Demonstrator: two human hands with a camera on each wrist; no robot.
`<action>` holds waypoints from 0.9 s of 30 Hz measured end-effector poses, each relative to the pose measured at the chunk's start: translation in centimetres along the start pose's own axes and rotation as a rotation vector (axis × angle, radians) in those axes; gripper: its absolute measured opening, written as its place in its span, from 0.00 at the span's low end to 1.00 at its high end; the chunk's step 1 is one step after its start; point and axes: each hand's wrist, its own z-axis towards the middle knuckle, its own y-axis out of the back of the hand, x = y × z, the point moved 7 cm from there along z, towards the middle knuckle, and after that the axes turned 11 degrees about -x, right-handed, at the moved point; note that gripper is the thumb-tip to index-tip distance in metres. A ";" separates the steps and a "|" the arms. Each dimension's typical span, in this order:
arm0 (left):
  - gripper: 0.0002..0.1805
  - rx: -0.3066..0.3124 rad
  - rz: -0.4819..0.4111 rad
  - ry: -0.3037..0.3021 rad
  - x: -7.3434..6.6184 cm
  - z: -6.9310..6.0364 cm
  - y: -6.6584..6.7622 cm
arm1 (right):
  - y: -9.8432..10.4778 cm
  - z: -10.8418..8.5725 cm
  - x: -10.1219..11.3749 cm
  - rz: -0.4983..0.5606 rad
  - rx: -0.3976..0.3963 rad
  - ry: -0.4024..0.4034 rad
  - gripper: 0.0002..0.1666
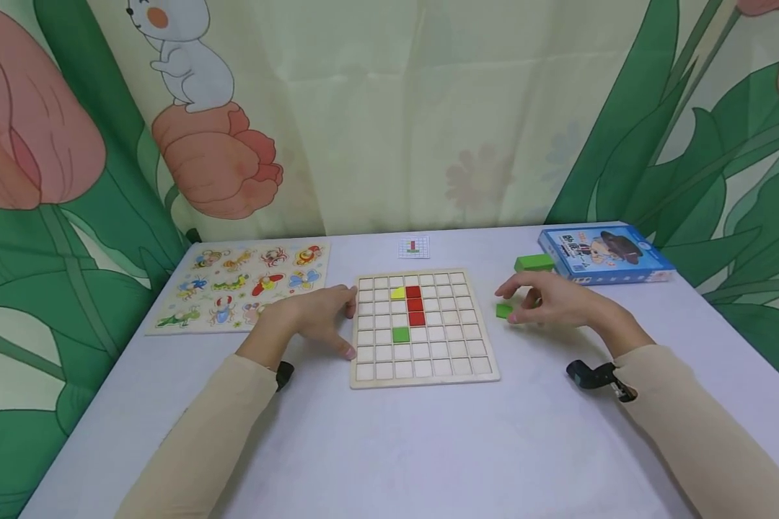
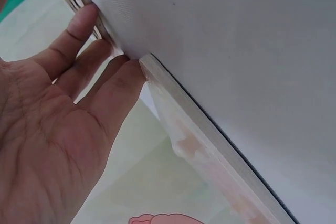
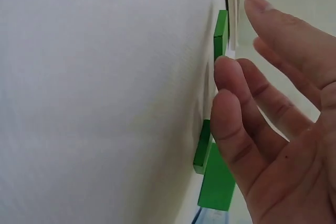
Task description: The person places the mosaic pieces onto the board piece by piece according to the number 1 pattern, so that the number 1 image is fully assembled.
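Observation:
A pale wooden grid board (image 1: 457, 353) lies mid-table. In its squares are a red column (image 1: 416, 305), a yellow piece (image 1: 398, 293) and a green tile (image 1: 400, 334). My left hand (image 1: 314, 317) rests at the board's left edge, fingers spread; in the left wrist view, a fingertip touches the corner of the board (image 2: 205, 132). Right of the board, my right hand (image 1: 555, 301) hovers with loosely bent fingers over a loose green tile (image 1: 504, 311). The right wrist view has one green tile (image 3: 220, 35) near the fingertips and another (image 3: 202, 148) by the hand, neither held.
A larger green block (image 1: 534, 262) sits beside a blue box (image 1: 606, 252) at the back right. Behind the board lies a small pattern card (image 1: 414, 247). An insect picture board (image 1: 234, 288) is at the left. A printed curtain (image 1: 389, 144) stands behind the table.

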 end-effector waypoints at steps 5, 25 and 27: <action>0.38 0.003 -0.011 0.020 0.2 0.1 -0.3 | -0.8 0.2 -0.6 -0.017 0.023 -0.023 0.30; 0.37 -0.003 0.003 0.010 0.1 0.1 -0.1 | -1.4 0.0 0.0 -0.091 0.065 0.011 0.19; 0.37 0.001 -0.003 0.011 0.2 0.0 -0.1 | -1.4 -0.1 0.3 -0.067 0.054 0.032 0.19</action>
